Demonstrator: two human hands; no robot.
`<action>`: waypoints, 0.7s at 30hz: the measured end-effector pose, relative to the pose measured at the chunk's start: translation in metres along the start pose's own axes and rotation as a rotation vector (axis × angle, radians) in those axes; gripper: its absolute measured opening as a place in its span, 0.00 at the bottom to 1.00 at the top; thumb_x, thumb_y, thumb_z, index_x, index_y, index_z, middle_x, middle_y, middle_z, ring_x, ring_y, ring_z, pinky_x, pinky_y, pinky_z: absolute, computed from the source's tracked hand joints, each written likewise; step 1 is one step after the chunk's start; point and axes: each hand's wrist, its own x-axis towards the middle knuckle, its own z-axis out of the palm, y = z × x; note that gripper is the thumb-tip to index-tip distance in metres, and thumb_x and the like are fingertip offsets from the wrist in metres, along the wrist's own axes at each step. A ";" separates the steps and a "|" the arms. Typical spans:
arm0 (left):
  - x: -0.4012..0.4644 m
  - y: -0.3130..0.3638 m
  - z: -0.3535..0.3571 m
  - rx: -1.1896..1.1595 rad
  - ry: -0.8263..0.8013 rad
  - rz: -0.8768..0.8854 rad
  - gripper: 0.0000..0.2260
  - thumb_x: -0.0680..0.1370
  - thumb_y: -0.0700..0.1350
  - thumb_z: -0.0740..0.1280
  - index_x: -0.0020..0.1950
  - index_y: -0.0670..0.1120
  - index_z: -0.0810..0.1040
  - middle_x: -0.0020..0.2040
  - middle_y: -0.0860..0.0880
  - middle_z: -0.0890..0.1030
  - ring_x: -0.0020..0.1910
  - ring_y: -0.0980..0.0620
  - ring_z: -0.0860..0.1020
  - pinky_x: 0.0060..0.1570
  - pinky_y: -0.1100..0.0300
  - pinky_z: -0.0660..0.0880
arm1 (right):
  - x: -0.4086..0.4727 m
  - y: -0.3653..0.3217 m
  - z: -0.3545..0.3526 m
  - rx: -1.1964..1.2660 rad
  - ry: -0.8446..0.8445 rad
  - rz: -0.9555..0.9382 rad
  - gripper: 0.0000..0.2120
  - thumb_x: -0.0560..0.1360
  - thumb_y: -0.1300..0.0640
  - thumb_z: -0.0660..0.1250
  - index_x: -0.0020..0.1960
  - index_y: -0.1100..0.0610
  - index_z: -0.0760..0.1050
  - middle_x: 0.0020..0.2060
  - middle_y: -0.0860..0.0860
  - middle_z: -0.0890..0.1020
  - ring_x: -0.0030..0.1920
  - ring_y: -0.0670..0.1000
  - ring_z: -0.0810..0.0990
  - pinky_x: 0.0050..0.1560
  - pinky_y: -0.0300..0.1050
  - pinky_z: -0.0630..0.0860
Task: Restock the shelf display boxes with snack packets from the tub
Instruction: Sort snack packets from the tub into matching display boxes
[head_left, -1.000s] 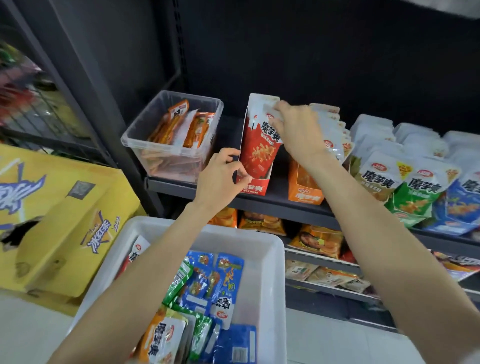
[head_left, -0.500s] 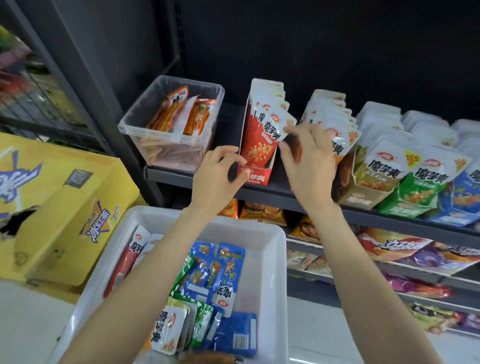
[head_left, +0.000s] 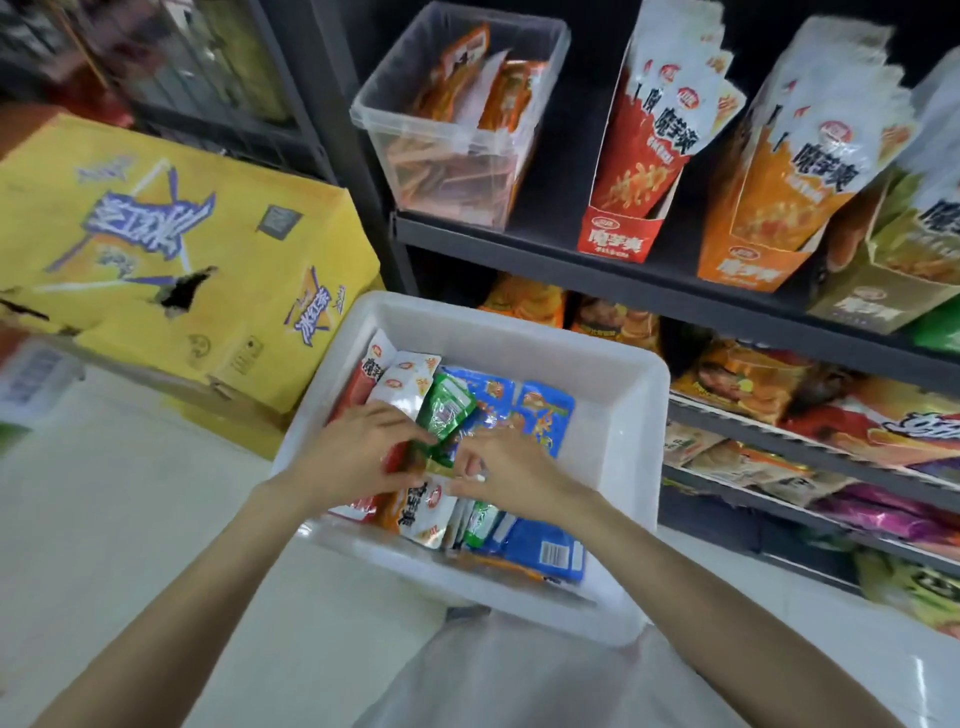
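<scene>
Both hands (head_left: 363, 452) (head_left: 511, 470) rummage in white tub (head_left: 631, 410) over pale floor (head_left: 104, 519).

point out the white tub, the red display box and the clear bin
white tub (head_left: 631, 415), head view, bare right inner wall
red display box (head_left: 618, 236), head view, front panel
clear bin (head_left: 447, 171), head view, front wall

Bare forearms, no sleeves; light grey garment (head_left: 519, 680) below.
</scene>
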 end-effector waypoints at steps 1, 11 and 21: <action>-0.002 0.001 0.001 -0.005 -0.040 0.003 0.25 0.67 0.67 0.61 0.56 0.55 0.80 0.50 0.56 0.81 0.53 0.52 0.77 0.55 0.57 0.73 | 0.004 -0.004 0.004 -0.014 -0.012 0.015 0.15 0.73 0.42 0.69 0.47 0.55 0.77 0.46 0.51 0.78 0.49 0.49 0.74 0.44 0.45 0.68; 0.018 0.013 0.017 0.007 -0.378 -0.013 0.25 0.65 0.59 0.75 0.57 0.51 0.74 0.53 0.52 0.77 0.53 0.52 0.72 0.53 0.54 0.71 | 0.013 -0.004 0.020 -0.176 -0.066 0.119 0.16 0.74 0.45 0.69 0.52 0.57 0.74 0.52 0.53 0.73 0.53 0.52 0.71 0.43 0.44 0.63; 0.045 0.029 -0.004 -0.590 0.094 -0.193 0.08 0.76 0.48 0.69 0.43 0.51 0.71 0.37 0.55 0.78 0.40 0.53 0.79 0.45 0.55 0.76 | -0.003 0.010 -0.026 0.539 0.481 0.235 0.03 0.75 0.52 0.69 0.46 0.48 0.75 0.43 0.42 0.80 0.44 0.41 0.79 0.50 0.39 0.75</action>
